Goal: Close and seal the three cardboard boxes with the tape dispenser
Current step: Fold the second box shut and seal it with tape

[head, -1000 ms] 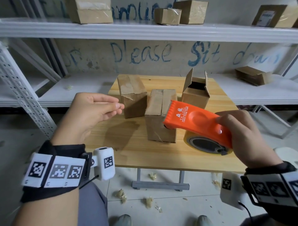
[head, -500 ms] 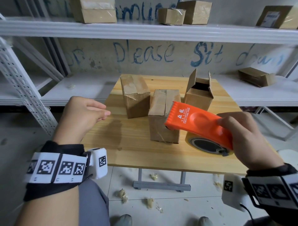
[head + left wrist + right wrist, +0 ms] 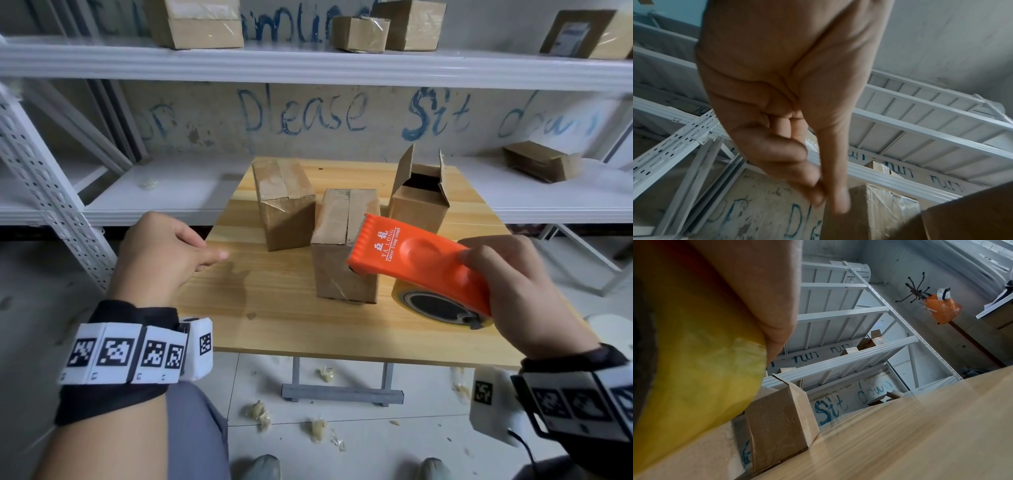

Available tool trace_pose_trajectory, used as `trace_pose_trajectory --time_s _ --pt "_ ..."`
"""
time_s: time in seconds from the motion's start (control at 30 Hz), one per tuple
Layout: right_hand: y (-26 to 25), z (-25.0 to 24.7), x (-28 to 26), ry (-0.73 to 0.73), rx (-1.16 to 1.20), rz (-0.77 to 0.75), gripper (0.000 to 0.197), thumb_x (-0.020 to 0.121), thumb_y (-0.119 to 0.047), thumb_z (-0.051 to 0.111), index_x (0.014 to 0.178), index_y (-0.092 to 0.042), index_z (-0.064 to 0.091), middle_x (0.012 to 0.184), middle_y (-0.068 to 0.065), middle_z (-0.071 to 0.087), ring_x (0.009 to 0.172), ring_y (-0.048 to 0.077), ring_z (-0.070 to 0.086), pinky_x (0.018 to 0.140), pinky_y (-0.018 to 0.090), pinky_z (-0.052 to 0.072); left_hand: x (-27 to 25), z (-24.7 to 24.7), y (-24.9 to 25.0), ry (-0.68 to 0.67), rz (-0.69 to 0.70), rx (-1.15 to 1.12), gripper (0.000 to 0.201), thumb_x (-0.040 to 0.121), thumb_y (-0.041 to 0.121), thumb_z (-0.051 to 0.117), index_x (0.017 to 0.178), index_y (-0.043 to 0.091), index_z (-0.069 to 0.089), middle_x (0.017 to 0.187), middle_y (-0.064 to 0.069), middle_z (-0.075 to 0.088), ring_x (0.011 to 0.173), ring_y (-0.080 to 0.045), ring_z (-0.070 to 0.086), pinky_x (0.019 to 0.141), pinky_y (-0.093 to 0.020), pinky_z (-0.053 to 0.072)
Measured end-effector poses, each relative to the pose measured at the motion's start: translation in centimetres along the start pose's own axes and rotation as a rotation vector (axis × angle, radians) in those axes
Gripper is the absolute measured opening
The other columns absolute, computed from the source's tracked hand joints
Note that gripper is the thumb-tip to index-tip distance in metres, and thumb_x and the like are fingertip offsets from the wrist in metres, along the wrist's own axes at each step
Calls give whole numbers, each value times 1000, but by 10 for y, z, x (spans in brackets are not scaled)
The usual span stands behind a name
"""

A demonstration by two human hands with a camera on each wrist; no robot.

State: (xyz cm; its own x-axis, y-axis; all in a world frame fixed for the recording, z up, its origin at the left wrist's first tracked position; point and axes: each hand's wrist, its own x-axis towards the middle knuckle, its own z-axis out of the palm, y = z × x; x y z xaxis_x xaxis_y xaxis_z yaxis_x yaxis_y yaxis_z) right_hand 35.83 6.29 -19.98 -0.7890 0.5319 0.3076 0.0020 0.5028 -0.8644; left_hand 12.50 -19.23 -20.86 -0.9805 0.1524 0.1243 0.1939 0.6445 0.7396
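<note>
With two boxes taped, my right grip [image 3: 513,291] clasps the dispenser [image 3: 421,263]; my left [image 3: 164,253] hangs loosely curled, empty. Next, I'd fold the open box [image 3: 419,202] at upper right shut.

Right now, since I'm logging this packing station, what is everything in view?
closed boxes: two, brown, taped, left and middle of table
open box: one, brown, flaps up, right rear of table
tape dispenser: one, orange, yellowish roll, held above table
table: one, light wood
shelf boxes: several, brown, on white racks
tape scraps: several, yellowish, floor
left hand: empty, thumb against fingertips
right hand: grips dispenser
</note>
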Motion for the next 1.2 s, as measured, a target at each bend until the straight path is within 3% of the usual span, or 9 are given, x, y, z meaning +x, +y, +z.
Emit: trace_pose_trajectory --time_s 0.13,0.3,0.4,0.53,0.63,0.8,0.93,1.03,1.2 --pt "0 0 -1 7 -15 -19 40 88 -16 48 49 -5 42 40 1 40 31 18 40 36 22 35 8 1 -10 39 -17 56 9 78 12 83 81 17 75 73 -5 75 79 -23 72 73 -32 53" --pt "-2 1 -1 1 -15 6 42 82 -23 46 55 9 42 44 4 40 33 23 41 34 26 35 12 3 -14 84 -21 102 26 87 0 60 104 12 76 104 -10 73 97 -29 64 79 -36 48" --pt "-3 0 -1 3 1 20 44 81 -24 46 61 15 45 44 8 43 33 28 44 33 29 37 10 1 -12 60 20 114 21 91 5 61 104 14 76 104 -8 74 98 -27 66 83 -35 48" --pt "-10 1 -4 68 58 38 48 81 -22 52 77 26 49 55 17 45 41 49 47 30 34 36 3 4 4 -111 106 -93 16 95 14 63 84 17 73 74 1 77 71 -12 76 88 -34 57" --pt "-14 2 -4 76 57 54 44 90 -14 55 78 28 49 55 14 43 42 47 46 30 33 36 0 12 14 -154 166 -147 13 94 19 67 85 19 76 73 7 77 71 -8 75 88 -37 58" --pt "-17 5 -2 -11 42 44 47 79 -23 47 66 21 48 44 11 45 33 31 46 30 32 35 -20 20 48 -279 276 -299 14 99 14 60 99 16 74 84 8 78 70 -10 74 55 -15 53" --pt "-19 9 -4 42 72 15 39 77 -22 48 68 16 49 47 10 44 36 43 41 30 34 35 -41 23 73 -585 203 -581 19 98 23 60 103 11 74 96 -2 79 86 -15 75 69 -19 57" --pt "-24 11 -7 98 106 4 24 75 -20 49 69 3 50 54 2 42 39 40 42 31 36 36 -48 29 77 -831 139 -656 37 91 37 62 111 8 74 107 -9 77 91 -17 71 75 -23 58" --pt "-22 10 -8 102 104 -62 11 81 -14 49 78 -9 59 52 5 59 42 37 47 31 43 35 -46 32 76 -987 48 -772 47 85 37 62 119 4 70 105 -16 72 91 -21 69 76 -29 60"
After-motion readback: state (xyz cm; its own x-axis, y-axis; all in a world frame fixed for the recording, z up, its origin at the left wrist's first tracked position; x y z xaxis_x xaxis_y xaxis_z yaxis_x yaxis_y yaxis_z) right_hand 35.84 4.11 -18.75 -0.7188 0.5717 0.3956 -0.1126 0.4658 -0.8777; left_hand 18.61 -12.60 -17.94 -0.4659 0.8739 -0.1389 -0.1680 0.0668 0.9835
